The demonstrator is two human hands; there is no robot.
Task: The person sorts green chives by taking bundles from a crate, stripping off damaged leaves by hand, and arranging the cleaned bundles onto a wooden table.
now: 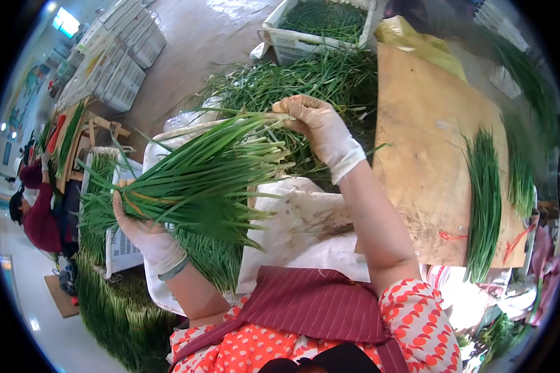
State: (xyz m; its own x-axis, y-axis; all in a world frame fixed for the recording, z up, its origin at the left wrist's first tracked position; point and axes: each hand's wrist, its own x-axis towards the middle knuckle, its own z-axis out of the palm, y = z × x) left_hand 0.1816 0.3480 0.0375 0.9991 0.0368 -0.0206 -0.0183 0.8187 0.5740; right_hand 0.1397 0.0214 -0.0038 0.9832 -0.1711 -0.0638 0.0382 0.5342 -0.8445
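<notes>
My left hand [144, 239], in a pale glove, is closed around a large bunch of garlic chives [199, 177]. A tan band circles the bunch near that hand, and the pale stem ends fan out to the right. At the upper right of the bunch, my right hand [322, 127], also gloved, has its fingers pinched together beside the stem ends. Whatever lies between those fingertips is too small to make out. Under the bunch, more chives [214, 255] lie in a white crate [158, 283].
A heap of loose chives [336, 81] lies ahead, before a filled white crate [311, 45]. On the right, a wooden board [429, 155] carries chive bunches [484, 199] and red ties [452, 236]. Stacked crates [115, 74] and another person [40, 217] are at left.
</notes>
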